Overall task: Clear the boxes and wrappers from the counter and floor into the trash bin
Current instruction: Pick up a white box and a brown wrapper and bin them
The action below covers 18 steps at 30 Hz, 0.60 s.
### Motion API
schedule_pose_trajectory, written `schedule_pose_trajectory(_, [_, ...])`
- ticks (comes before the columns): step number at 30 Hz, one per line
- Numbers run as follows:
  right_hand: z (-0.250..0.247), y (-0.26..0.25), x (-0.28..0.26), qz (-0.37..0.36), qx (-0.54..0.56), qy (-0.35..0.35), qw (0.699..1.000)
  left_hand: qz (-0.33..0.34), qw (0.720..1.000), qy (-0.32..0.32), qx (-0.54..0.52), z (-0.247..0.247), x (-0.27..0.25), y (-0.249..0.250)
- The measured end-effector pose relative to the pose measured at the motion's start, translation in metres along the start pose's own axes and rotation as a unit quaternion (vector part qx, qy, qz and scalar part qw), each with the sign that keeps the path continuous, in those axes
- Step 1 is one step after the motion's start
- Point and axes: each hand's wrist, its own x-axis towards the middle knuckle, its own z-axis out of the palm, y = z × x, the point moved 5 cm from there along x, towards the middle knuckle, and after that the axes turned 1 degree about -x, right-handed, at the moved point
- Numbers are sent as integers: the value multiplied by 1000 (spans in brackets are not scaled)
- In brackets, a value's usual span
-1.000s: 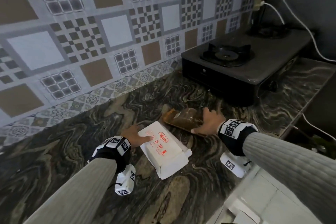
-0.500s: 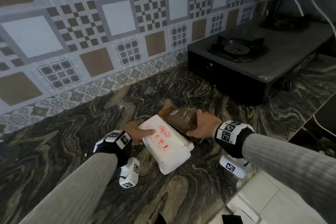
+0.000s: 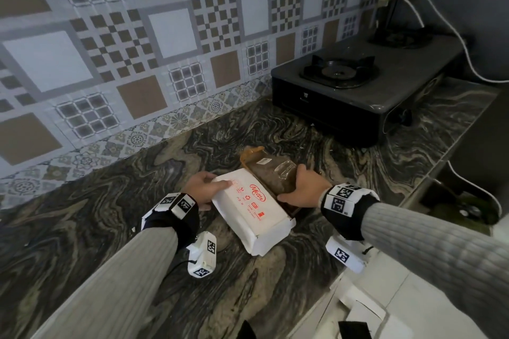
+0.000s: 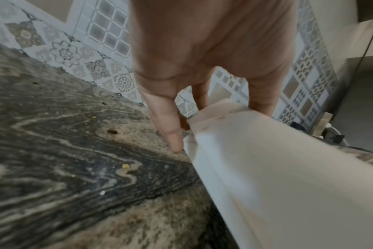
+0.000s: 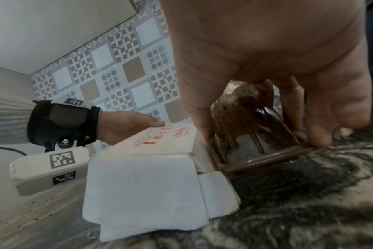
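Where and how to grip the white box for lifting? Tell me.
Take the white box by its long sides, coming from the left, thumb on top and fingers under the edge. It is long, flat and lies slantwise; the brown wrapper and right hand crowd its other side.

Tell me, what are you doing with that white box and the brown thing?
A person is gathering rubbish on the marbled counter. The left hand holds the far end of a white box with red print, thumb on its top. The right hand grips a brown plastic wrapper tray lying right beside the box. Both are still on the counter; no trash bin is in view.
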Motion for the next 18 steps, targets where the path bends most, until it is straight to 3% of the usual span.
schedule_pose_trajectory(6, [-7, 11, -56, 52, 2, 37, 998, 84, 995, 14, -60, -7, -42, 5])
schedule_pose_trajectory(12, [-17, 34, -145, 117, 11, 106, 987, 170, 982, -2, -85, -4, -91, 9])
schedule_pose_trajectory(18, [-16, 86, -260, 228, 22, 165, 959, 234, 966, -89, -71, 54, -156, 25])
